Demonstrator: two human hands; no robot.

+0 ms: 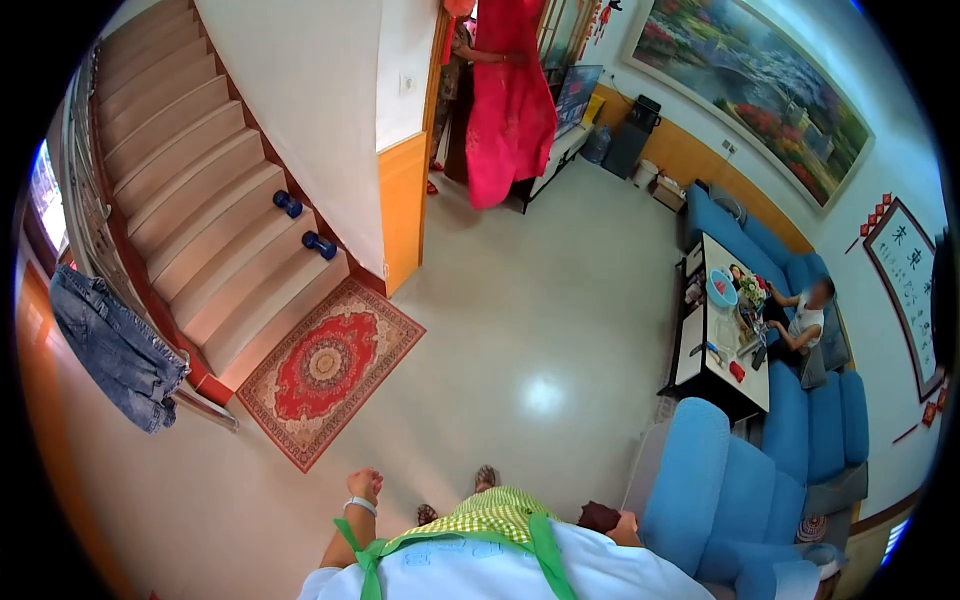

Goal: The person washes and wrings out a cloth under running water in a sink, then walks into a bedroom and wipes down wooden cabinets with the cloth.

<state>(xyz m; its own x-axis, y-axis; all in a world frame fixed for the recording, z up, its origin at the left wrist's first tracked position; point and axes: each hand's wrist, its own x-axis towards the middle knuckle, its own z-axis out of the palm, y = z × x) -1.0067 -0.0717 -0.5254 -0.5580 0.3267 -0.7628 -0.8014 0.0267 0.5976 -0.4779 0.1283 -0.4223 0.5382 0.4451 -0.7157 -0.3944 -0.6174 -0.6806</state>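
Observation:
My left hand point(366, 486), with a pale bracelet at the wrist, hangs in front of me at the lower middle, fingers curled in and nothing seen in them. It is nearest to the red patterned rug point(325, 361) at the foot of the stairs. Low on the right, my right hand point(626, 529) is closed on a dark maroon cloth point(599, 516), bunched up beside the blue sofa; its fingers are partly hidden. A green checked apron point(490, 515) with green straps covers my front.
Two blue dumbbells point(319, 245) lie on the stairs point(225, 220). Jeans point(115, 345) hang on the railing. A person point(803, 318) sits on the blue sofa point(690, 460) by a loaded coffee table point(690, 365). Behind a red curtain point(505, 110) stands another person.

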